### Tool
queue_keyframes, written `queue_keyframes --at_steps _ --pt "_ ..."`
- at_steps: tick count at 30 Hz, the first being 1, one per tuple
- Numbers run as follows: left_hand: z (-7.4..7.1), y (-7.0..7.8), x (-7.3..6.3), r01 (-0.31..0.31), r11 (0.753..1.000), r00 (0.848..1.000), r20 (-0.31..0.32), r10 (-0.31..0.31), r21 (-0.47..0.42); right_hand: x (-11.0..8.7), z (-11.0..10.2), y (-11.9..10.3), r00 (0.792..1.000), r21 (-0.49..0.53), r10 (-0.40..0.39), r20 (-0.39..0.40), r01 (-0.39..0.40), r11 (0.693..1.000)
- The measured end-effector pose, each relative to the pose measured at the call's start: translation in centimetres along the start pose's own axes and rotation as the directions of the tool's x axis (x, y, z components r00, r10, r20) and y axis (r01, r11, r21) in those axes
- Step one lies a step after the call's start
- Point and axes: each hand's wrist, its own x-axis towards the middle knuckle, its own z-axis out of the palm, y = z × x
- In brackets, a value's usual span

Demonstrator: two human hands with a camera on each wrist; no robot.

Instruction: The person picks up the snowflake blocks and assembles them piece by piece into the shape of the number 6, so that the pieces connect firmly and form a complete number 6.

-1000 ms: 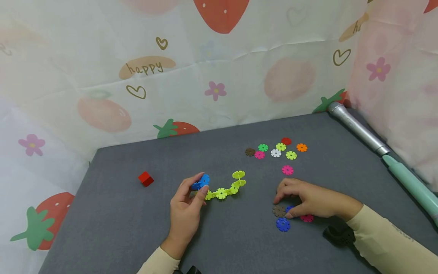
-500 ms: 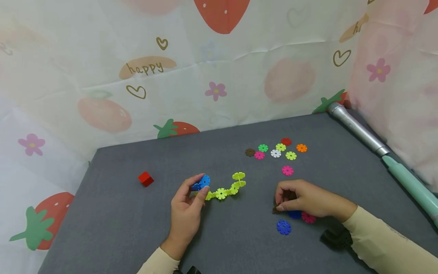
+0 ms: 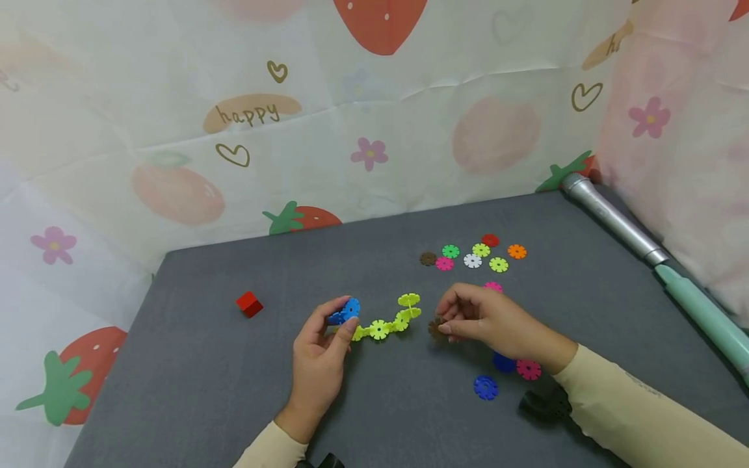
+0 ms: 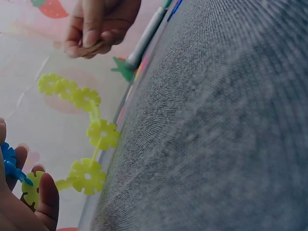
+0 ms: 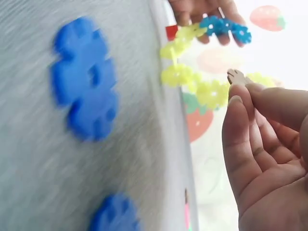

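My left hand (image 3: 318, 364) holds a chain of notched plastic snowflake discs by its blue end (image 3: 351, 308). From there the yellow part of the chain (image 3: 379, 330) runs right and bends upward, as the left wrist view also shows its yellow discs (image 4: 102, 134) linked edge to edge. Between thumb and fingertips of my right hand (image 3: 497, 322) is a brown snowflake disc (image 3: 435, 329), just right of the chain's end and apart from it. The right wrist view shows only the tip of that brown disc (image 5: 236, 77); the fingers cover the rest.
Below the right hand lie a blue disc (image 3: 486, 387), another blue one (image 3: 504, 363) and a pink disc (image 3: 529, 369). Several coloured discs, including a white disc (image 3: 473, 260), lie farther back. A red cube (image 3: 249, 304) sits left; a microphone (image 3: 614, 218) lies along the right edge.
My right hand has picked the brown disc off the table and carried it left and away from me, toward the chain. The left hand stays nearly still with the chain.
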Motion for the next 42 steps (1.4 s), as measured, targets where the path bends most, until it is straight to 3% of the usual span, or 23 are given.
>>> queue_keyframes --at_steps 15,23,42 --pt "0.1 0.2 -0.1 -0.003 1.0 1.0 0.008 0.003 0.013 2.9 3.1 -3.3 0.995 0.09 -0.094 -0.031 0.096 0.991" --pt "0.1 0.1 0.1 -0.062 0.998 0.997 0.049 0.062 -0.003 4.3 4.3 -4.1 0.98 -0.019 -0.164 -0.112 0.163 0.986" --pt "0.2 0.3 0.1 -0.081 0.997 0.995 0.06 0.081 -0.006 5.3 5.0 -4.6 0.966 -0.035 -0.224 -0.131 0.222 0.974"
